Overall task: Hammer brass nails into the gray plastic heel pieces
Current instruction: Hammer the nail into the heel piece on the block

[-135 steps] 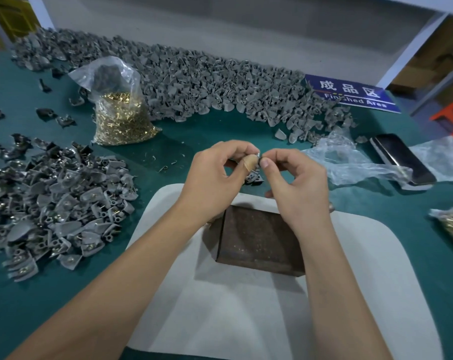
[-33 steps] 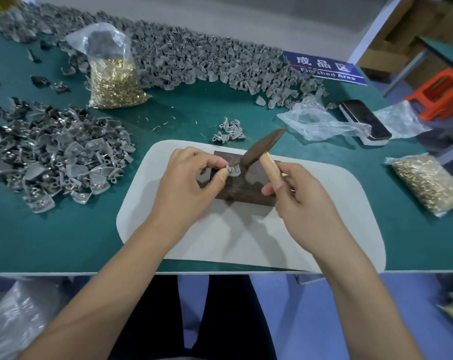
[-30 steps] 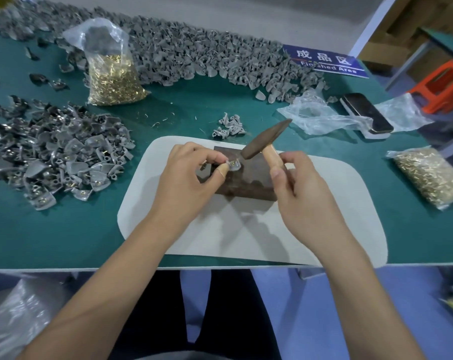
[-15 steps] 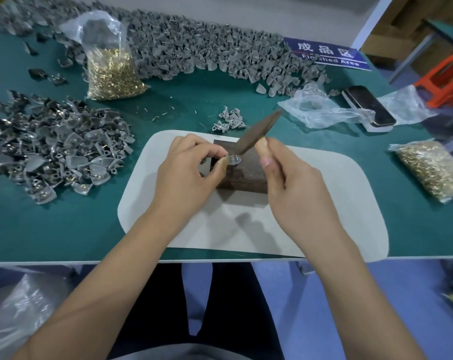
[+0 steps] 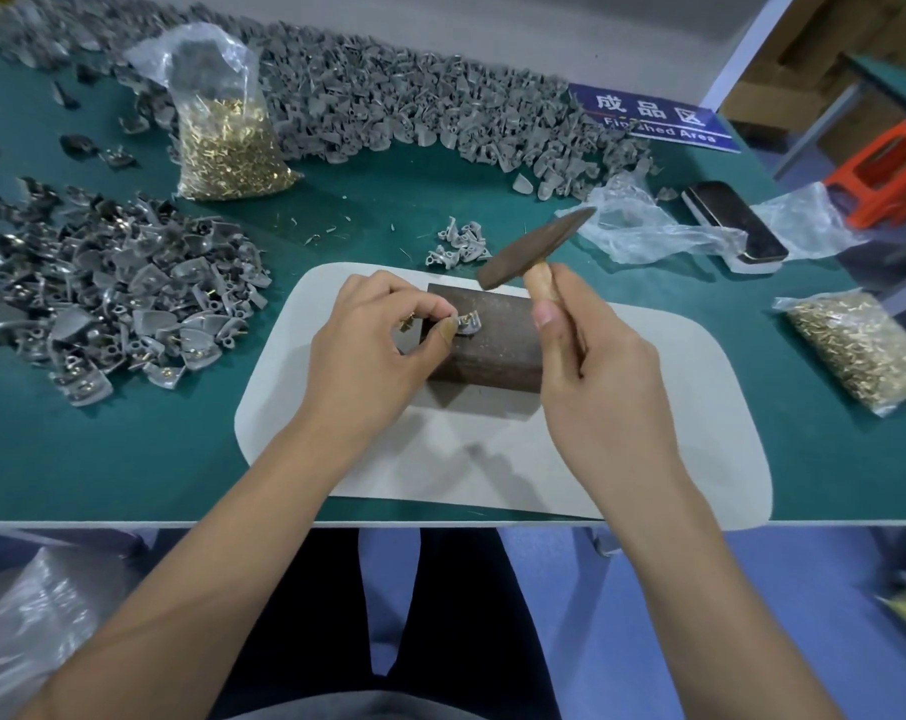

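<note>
Green desk (image 5: 336, 220) carries a white mat (image 5: 648, 433) with a dark iron block (image 5: 497, 345). On this block my left hand (image 5: 372, 350) pinches a gray heel piece (image 5: 469, 323) with brass nails. My right hand (image 5: 591, 366) grips the hammer (image 5: 531, 252), raised above the block.

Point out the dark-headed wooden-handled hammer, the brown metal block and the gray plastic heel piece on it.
dark-headed wooden-handled hammer (image 5: 531, 251): head view, middle of its dark head.
brown metal block (image 5: 497, 337): head view, bare top face.
gray plastic heel piece (image 5: 469, 322): head view, its exposed right half.
</note>
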Action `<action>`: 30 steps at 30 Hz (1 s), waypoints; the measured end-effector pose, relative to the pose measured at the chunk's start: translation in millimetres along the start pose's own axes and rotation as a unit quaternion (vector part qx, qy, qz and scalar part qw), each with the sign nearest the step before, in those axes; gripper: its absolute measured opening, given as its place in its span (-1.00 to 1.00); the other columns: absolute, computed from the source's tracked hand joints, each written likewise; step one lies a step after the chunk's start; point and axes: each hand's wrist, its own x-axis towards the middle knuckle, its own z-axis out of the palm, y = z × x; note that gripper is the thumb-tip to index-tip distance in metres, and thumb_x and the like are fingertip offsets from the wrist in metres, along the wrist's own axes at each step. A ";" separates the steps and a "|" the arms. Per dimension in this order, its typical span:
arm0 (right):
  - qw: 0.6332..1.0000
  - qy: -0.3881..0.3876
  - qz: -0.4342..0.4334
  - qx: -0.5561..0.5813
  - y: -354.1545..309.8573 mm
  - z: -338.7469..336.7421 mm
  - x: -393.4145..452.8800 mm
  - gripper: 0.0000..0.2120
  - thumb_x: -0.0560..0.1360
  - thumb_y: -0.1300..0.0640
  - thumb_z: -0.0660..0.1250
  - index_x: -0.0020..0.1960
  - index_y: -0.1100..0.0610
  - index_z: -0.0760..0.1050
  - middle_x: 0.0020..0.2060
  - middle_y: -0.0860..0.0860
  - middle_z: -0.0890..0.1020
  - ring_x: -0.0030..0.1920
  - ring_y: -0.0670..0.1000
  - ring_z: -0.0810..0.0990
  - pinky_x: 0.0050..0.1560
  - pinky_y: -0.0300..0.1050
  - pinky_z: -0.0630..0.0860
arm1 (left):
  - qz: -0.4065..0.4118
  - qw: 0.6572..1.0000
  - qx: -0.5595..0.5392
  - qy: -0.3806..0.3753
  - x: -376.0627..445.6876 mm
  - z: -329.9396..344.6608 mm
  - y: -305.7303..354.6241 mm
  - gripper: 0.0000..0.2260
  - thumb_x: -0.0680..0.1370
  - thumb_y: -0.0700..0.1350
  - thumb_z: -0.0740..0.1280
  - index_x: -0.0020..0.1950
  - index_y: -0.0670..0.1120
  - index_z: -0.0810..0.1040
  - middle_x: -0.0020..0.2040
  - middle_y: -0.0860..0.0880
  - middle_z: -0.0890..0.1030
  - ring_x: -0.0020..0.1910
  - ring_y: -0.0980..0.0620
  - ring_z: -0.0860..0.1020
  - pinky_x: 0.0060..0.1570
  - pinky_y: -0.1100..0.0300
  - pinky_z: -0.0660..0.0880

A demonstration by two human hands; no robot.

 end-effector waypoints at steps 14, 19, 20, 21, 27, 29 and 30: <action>1.000 -0.021 0.009 -0.014 2.2 -0.8 0.2 -0.75 0.72 -0.06 0.13 0.35 -0.16 0.46 -0.26 -0.15 0.55 -0.20 0.08 0.50 -0.12 0.12 0.50 | -0.009 1.000 -0.023 -0.004 1.4 -1.1 -5.0 -0.97 0.51 0.03 0.49 -0.07 0.16 0.70 -0.10 0.18 0.56 0.06 0.11 0.46 -0.14 0.13 0.40; 0.998 -0.050 0.004 -0.045 3.8 -0.8 -1.0 -0.73 0.72 -0.05 0.12 0.37 -0.16 0.45 -0.28 -0.14 0.54 -0.21 0.10 0.51 -0.15 0.08 0.50 | -0.015 0.999 -0.031 -0.001 0.3 -1.1 -5.2 -0.97 0.51 0.00 0.51 -0.07 0.13 0.71 -0.11 0.15 0.57 0.05 0.09 0.47 -0.15 0.14 0.37; 0.997 -0.053 0.002 -0.050 5.3 -3.3 1.1 -0.74 0.72 -0.06 0.13 0.36 -0.17 0.45 -0.28 -0.12 0.54 -0.19 0.12 0.52 -0.14 0.10 0.51 | -0.014 1.000 -0.028 -0.001 0.5 -1.2 -5.0 -0.97 0.51 0.00 0.51 -0.07 0.13 0.71 -0.11 0.15 0.57 0.05 0.09 0.47 -0.16 0.14 0.37; 0.999 -0.034 0.002 -0.039 6.1 -5.1 2.1 -0.74 0.72 -0.06 0.14 0.37 -0.17 0.46 -0.26 -0.13 0.56 -0.18 0.09 0.53 -0.13 0.09 0.52 | -0.013 1.000 -0.027 -0.003 0.0 -1.1 -4.8 -0.97 0.51 0.01 0.51 -0.07 0.13 0.71 -0.11 0.15 0.57 0.05 0.09 0.47 -0.17 0.14 0.37; 0.997 -0.052 -0.011 -0.057 0.4 -3.3 1.3 -0.75 0.72 -0.04 0.13 0.35 -0.17 0.45 -0.26 -0.12 0.57 -0.21 0.11 0.53 -0.17 0.11 0.46 | -0.014 0.999 -0.045 -0.002 0.4 -0.7 -5.9 -0.96 0.51 0.00 0.51 -0.07 0.14 0.71 -0.09 0.15 0.57 0.05 0.09 0.47 -0.19 0.14 0.35; 0.998 -0.032 -0.006 -0.044 2.4 -5.6 3.9 -0.74 0.72 -0.04 0.15 0.36 -0.18 0.46 -0.20 -0.12 0.63 -0.17 0.08 0.56 -0.13 0.05 0.54 | -0.012 0.999 -0.039 0.001 -0.2 -0.1 -5.2 -0.96 0.51 -0.02 0.51 -0.07 0.12 0.71 -0.09 0.17 0.57 0.05 0.09 0.47 -0.17 0.15 0.36; 1.000 -0.008 -0.003 -0.022 0.9 -5.1 3.0 -0.71 0.72 -0.05 0.15 0.40 -0.18 0.46 -0.15 -0.16 0.65 -0.18 0.02 0.56 -0.12 0.03 0.55 | -0.011 0.999 -0.037 0.003 -0.1 0.2 -5.3 -0.96 0.50 -0.02 0.51 -0.07 0.12 0.71 -0.09 0.18 0.57 0.05 0.09 0.48 -0.16 0.15 0.36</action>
